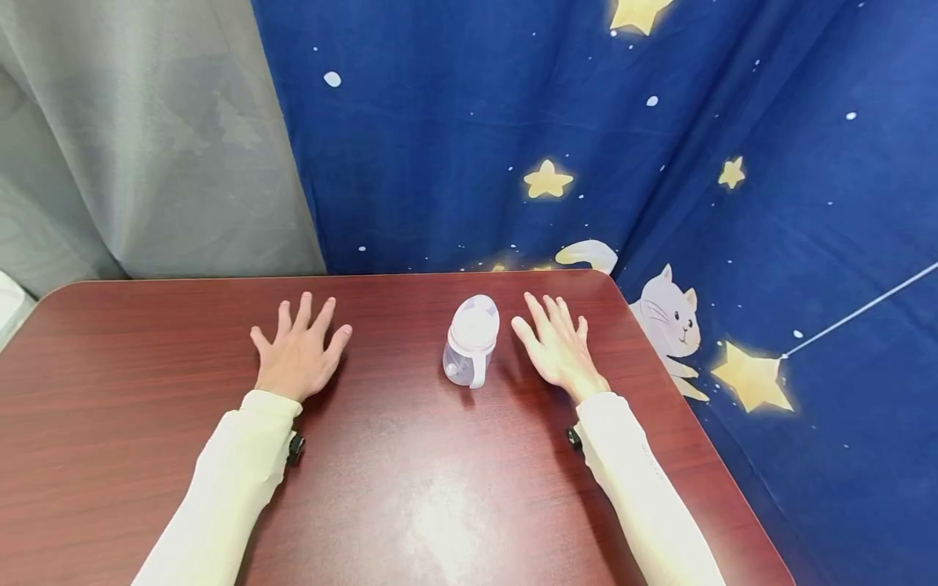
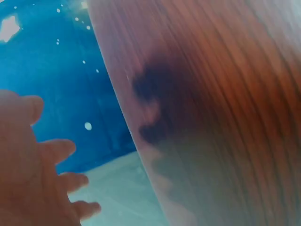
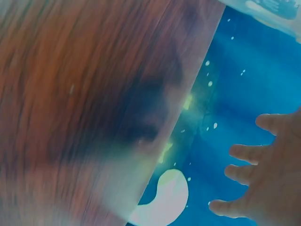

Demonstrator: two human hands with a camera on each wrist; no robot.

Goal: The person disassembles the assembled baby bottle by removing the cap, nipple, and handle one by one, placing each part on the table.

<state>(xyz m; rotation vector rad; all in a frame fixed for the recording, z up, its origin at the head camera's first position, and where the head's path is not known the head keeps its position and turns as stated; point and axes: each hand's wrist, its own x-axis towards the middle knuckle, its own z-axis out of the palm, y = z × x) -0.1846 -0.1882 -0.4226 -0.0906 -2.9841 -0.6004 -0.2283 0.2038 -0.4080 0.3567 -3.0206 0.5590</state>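
A clear baby bottle [image 1: 472,340] with a pale pink-white cap and a white handle stands upright on the dark red wooden table. To its left, my left hand [image 1: 299,350] hovers over or lies on the table with spread fingers, holding nothing. My right hand [image 1: 558,346] is just right of the bottle, apart from it, its fingers extended. In the left wrist view the left hand [image 2: 33,165] shows spread fingertips above the surface. The right wrist view shows the right hand [image 3: 268,174] and a slice of the clear bottle [image 3: 277,14] at the top corner.
The table [image 1: 381,488] has rounded corners and a glossy patch near its front. Behind it hang a blue curtain [image 1: 440,122] with stars and a cat, and a grey curtain [image 1: 190,146] at left. Something white [image 1: 10,305] shows at the far left edge.
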